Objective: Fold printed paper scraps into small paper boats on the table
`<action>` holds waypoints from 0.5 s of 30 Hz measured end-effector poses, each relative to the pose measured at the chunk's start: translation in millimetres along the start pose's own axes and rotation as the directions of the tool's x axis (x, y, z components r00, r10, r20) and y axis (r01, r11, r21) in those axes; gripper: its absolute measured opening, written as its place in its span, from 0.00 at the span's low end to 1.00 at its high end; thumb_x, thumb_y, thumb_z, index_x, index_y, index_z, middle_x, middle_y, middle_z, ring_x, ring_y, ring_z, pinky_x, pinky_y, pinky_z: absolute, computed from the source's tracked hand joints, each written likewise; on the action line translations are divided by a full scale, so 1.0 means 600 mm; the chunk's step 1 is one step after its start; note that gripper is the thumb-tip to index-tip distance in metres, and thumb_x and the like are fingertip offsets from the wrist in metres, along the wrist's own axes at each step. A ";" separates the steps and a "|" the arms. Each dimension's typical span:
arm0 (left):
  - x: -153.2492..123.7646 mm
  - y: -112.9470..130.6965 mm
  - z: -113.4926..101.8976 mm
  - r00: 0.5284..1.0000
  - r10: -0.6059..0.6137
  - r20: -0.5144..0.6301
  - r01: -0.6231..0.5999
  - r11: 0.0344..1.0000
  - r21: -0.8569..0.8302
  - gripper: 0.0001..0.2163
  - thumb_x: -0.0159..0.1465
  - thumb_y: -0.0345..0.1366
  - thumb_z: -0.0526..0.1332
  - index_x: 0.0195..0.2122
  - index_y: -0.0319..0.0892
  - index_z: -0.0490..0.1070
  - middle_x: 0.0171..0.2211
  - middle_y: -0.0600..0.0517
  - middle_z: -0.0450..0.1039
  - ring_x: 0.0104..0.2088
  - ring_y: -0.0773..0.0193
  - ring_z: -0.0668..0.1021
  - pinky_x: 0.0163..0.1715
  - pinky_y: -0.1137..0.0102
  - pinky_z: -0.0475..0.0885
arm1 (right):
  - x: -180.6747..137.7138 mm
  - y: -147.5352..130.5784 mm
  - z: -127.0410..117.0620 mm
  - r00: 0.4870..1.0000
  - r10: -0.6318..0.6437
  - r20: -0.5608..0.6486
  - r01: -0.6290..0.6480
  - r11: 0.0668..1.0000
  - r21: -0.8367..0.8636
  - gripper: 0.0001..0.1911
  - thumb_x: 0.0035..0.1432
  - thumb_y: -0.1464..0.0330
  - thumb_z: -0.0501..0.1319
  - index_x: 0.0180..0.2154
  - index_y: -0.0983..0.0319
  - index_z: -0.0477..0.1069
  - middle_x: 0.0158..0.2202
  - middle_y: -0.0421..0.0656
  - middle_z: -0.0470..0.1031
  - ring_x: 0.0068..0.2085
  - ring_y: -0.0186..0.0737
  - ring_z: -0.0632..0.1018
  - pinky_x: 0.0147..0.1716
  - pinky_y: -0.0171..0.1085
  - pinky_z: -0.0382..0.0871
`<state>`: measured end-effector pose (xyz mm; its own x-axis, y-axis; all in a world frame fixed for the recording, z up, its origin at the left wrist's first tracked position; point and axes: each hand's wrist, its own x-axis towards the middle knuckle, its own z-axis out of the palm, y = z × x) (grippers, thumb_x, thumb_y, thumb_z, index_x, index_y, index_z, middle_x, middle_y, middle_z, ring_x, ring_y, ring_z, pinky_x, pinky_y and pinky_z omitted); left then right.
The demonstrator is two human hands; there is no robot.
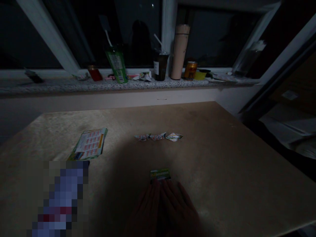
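Both of my hands lie side by side at the near edge of a wooden table (222,148), in deep shadow. My left hand (145,210) and my right hand (179,209) have their fingers stretched flat, pressing down on a small folded green printed paper (160,173) whose far edge shows past the fingertips. Beyond it, three small folded paper shapes (158,136) sit in a row in the middle of the table.
A stack of printed leaflets (90,144) lies at the left, with a pixelated patch below it. The stone window sill (74,85) behind holds a green pouch (117,65), a dark cup with straw (160,65), a tall tube (180,52), a can (190,70) and scraps.
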<state>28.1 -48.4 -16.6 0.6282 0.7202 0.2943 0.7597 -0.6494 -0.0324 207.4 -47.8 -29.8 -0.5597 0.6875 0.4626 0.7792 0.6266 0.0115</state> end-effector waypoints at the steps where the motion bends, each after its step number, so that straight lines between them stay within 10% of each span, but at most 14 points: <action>1: 0.000 0.002 0.003 1.000 -0.004 -0.001 0.004 1.000 0.006 0.34 0.68 0.39 0.48 0.66 0.28 0.27 0.59 0.39 0.62 0.58 0.53 0.68 0.54 0.64 0.63 | 0.000 -0.001 0.001 1.000 0.005 -0.001 -0.005 1.000 0.002 0.24 0.65 0.66 0.49 0.60 0.68 0.60 0.60 0.47 0.64 0.61 0.43 0.63 0.62 0.45 0.54; 11: 0.007 0.017 0.004 0.997 -0.064 -0.037 0.067 0.994 0.086 0.36 0.63 0.31 0.51 0.67 0.30 0.28 0.59 0.41 0.63 0.57 0.56 0.67 0.53 0.66 0.61 | 0.011 0.050 -0.037 0.982 0.052 0.181 -0.114 0.928 0.354 0.27 0.62 0.76 0.49 0.62 0.59 0.56 0.60 0.43 0.63 0.61 0.39 0.65 0.59 0.44 0.62; 15: 0.008 0.020 0.005 0.997 -0.081 -0.008 0.082 0.989 0.122 0.36 0.64 0.35 0.53 0.67 0.35 0.32 0.58 0.45 0.65 0.57 0.55 0.67 0.54 0.64 0.59 | 0.030 0.051 -0.056 0.961 0.023 0.277 -0.117 0.937 0.329 0.30 0.63 0.69 0.53 0.64 0.65 0.49 0.64 0.47 0.56 0.64 0.45 0.57 0.63 0.55 0.47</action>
<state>40.6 -51.7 -18.6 0.5630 0.7686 0.3037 0.8232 -0.5539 -0.1244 230.8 -28.5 8.6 -0.5977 0.7765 0.1992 0.7032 0.6272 -0.3349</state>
